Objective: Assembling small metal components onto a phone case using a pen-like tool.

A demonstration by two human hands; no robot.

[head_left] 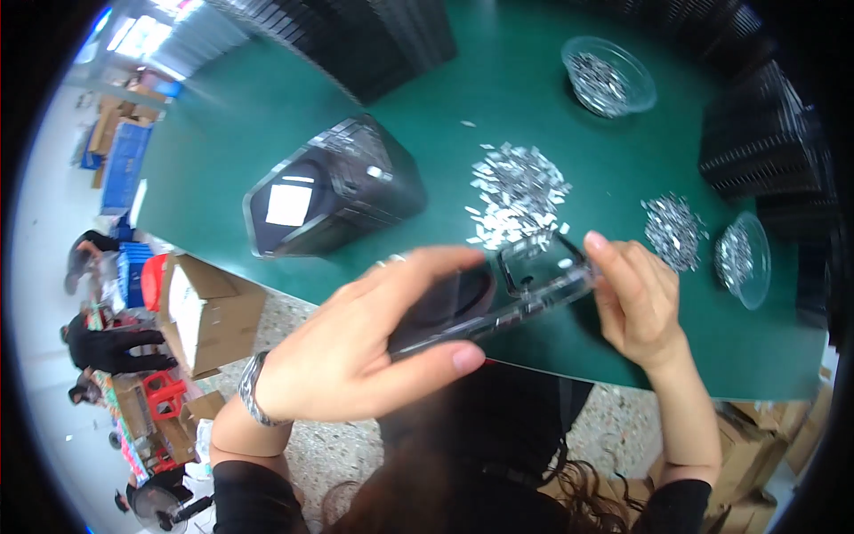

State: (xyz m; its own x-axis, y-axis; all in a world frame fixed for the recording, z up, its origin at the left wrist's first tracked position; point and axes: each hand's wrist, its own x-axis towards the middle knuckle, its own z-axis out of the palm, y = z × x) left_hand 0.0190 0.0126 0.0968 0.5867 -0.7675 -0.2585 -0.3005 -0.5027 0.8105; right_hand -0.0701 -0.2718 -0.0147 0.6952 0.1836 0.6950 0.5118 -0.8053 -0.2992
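A glossy black plastic panel (454, 298), with a dark oval and a rectangular framed section, is tilted in front of me above the table's near edge. My left hand (365, 334) wraps round its left end, fingers over the top and thumb along the lower edge. At the other end, my right hand (639, 298) is curled against the panel's corner; the blur hides whether a small piece is between its fingers. Just beyond the panel lies a loose pile of small silvery flat pieces (520, 191), whose near edge it partly covers.
On the green table (463, 80) stands a stack of similar black panels (378, 182). Dark stacks (374, 40) rise behind and at the right (756, 138). Clear bowls of silvery pieces (636, 84) (756, 262) flank another pile (674, 231). A carton (218, 325) sits left; people work beyond.
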